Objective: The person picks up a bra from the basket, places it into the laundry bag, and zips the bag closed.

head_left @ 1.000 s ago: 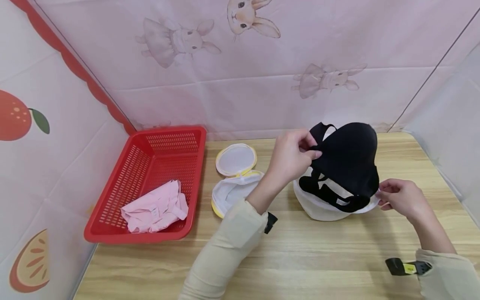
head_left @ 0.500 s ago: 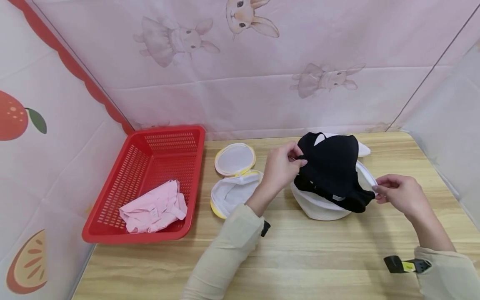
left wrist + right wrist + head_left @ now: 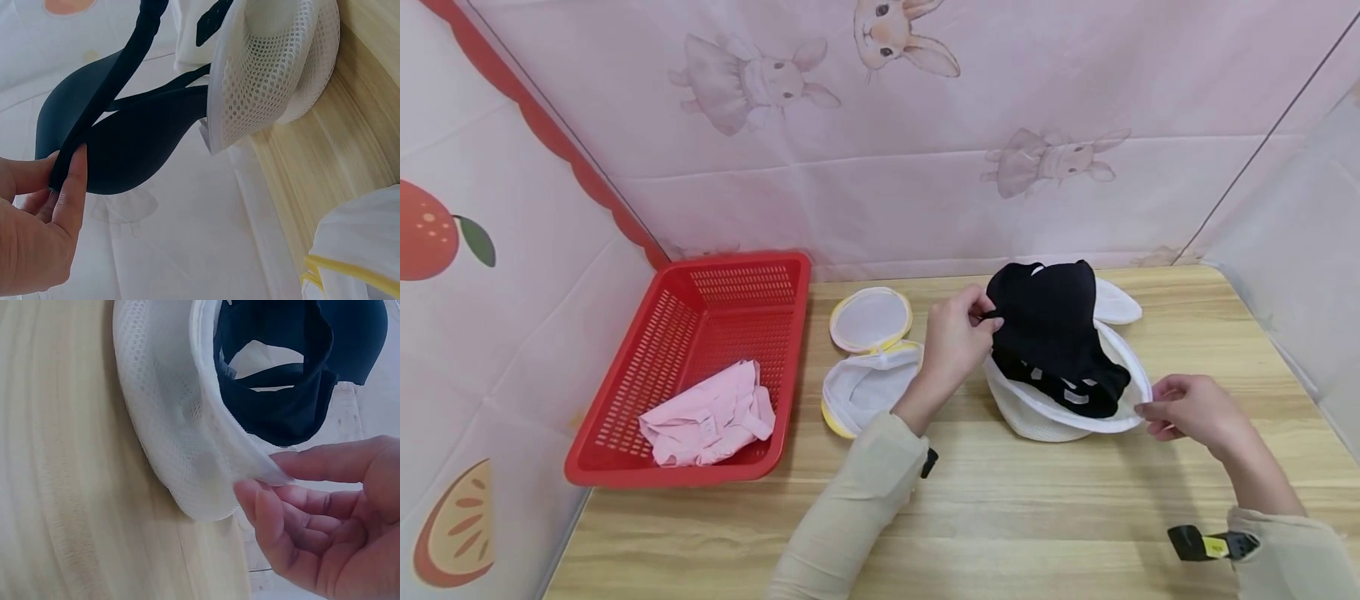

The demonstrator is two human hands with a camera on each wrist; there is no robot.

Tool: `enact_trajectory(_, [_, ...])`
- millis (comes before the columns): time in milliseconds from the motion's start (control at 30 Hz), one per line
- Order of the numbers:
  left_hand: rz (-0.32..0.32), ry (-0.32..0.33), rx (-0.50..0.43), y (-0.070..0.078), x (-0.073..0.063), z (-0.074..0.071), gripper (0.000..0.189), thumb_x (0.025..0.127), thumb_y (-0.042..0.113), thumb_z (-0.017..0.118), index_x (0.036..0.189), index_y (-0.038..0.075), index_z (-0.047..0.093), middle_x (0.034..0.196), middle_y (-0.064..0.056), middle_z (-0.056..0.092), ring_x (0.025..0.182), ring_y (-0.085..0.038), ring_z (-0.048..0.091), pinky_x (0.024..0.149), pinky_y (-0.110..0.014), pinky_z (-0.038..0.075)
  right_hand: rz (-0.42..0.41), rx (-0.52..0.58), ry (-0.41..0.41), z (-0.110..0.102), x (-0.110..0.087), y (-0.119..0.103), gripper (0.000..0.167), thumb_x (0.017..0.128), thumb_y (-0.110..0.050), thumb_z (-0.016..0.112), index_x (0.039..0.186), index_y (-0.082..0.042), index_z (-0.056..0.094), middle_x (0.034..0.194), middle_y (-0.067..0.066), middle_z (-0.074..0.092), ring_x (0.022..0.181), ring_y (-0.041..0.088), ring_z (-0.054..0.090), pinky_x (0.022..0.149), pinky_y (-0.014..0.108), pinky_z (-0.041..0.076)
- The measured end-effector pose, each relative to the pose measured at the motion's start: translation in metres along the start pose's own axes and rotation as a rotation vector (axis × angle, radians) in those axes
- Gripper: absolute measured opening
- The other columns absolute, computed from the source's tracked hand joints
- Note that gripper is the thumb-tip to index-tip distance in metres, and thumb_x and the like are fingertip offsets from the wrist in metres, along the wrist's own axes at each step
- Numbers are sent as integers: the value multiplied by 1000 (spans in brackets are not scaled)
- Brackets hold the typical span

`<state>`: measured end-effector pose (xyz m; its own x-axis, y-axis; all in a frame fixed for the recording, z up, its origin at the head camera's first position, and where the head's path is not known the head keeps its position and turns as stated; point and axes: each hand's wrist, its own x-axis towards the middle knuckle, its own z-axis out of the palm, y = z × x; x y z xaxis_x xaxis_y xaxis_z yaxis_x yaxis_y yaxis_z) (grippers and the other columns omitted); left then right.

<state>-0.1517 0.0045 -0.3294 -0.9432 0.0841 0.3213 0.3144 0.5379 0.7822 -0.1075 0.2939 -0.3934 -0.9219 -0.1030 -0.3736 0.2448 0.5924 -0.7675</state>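
Observation:
A black bra [image 3: 1048, 321] hangs partly inside the mouth of a white mesh laundry bag [image 3: 1037, 421] on the right of the table. My left hand [image 3: 958, 333] pinches the bra at its left edge between thumb and fingers; in the left wrist view the bra [image 3: 137, 140] droops from those fingers toward the bag. On the other side, my right hand [image 3: 1202, 412] pinches the bag's white rim between thumb and index finger, and the right wrist view shows the mesh bag [image 3: 169, 419] pulled toward that hand [image 3: 325, 525]. The bag's round lid flap [image 3: 1117, 304] stands behind, folded back.
Left of the bag lies a smaller white pouch [image 3: 857, 392] with yellow trim, its lid [image 3: 872, 319] opened back. A red plastic basket [image 3: 677, 477] farther left holds a folded pink garment [image 3: 711, 417]. Printed wall panels close off the table's back and sides.
My left hand has moved left and slightly down with the bra, which has sunk lower into the bag's mouth. My right hand keeps the rim, now a little lower; more of the flap shows.

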Motion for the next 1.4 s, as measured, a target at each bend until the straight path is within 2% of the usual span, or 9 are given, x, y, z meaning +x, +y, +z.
enact_trajectory(100, [25,2,-9,0,-1,1,15,74,-1,71,74,5,58,70,-4,62,63,-10,58,58,-12,43,-19,26,4,0,-1,0,16,83,5,58,88,17,48,68,9,62,57,15,61,55,31,54])
enact_trajectory(267, [87,6,-3,2,-2,3,14,75,-1,70,74,5,58,70,-3,63,63,-9,57,58,-11,42,-156,64,89,-3,-2,-9,17,86,7,54,91,21,48,69,8,63,55,13,60,54,29,54])
enact_trajectory(367, [129,6,17,2,-3,6,13,75,0,70,74,6,59,68,-1,63,62,-6,54,57,-10,41,-211,52,116,-6,-3,-16,18,87,5,53,94,21,49,69,5,64,55,12,60,53,28,54])
enact_trajectory(600, [220,-53,79,0,-7,13,12,75,0,69,76,8,60,70,2,63,63,-5,54,60,-13,41,-295,32,166,-6,-2,-31,17,87,6,52,95,21,52,66,3,62,54,10,58,51,25,52])
enact_trajectory(867, [292,-210,176,-4,-10,13,11,79,4,67,86,12,66,85,5,67,81,-8,60,72,-20,44,-304,44,223,-9,4,-41,22,89,1,52,98,21,51,65,-2,62,54,9,58,51,24,51])
enact_trajectory(1067, [314,-253,179,-9,-12,9,11,80,3,67,87,11,66,91,2,65,89,-9,59,78,-18,44,-293,75,242,-11,7,-41,22,89,3,51,101,22,49,67,-8,61,55,8,59,51,23,51])
enact_trajectory(1200, [311,-295,179,-10,-15,5,13,81,2,65,90,11,66,94,2,66,90,-8,59,79,-15,44,-280,92,248,-14,10,-42,23,89,3,52,101,21,48,67,-9,61,55,7,59,51,22,51])
enact_trajectory(1400, [267,-341,185,-12,-12,3,12,83,4,65,92,12,65,90,4,66,83,-8,60,75,-16,44,-282,92,255,-17,14,-46,19,88,3,53,97,20,50,65,-7,61,53,8,58,49,21,50])
